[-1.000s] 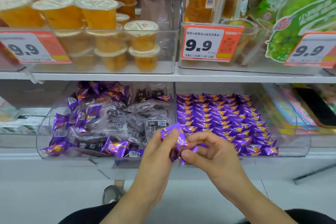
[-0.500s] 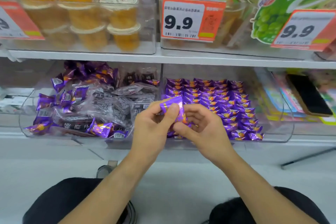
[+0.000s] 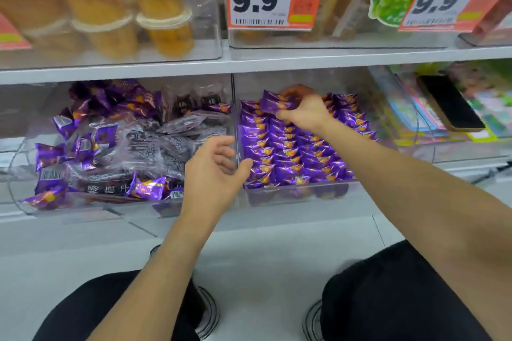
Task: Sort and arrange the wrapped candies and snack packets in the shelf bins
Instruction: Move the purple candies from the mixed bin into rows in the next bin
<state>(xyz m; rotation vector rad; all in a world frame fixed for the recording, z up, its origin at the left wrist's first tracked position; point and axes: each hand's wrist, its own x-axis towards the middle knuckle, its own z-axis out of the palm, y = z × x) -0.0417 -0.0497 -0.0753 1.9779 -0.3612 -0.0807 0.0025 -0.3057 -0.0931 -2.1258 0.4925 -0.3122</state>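
My hands have split apart: the right hand (image 3: 304, 112) now pinches a candy (image 3: 274, 104) over the back of the right bin (image 3: 299, 194), about to join the rows. My left hand (image 3: 213, 174) hangs open and empty at that bin's left wall.

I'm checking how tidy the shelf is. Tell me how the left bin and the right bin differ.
The left bin holds a loose jumble; the right bin holds neat rows. The left bin mixes purple candies with dark snack packets; the right bin holds only purple candies. The right hand holds a candy over the right bin; the open left hand is at the left bin. Both bins are clear plastic.
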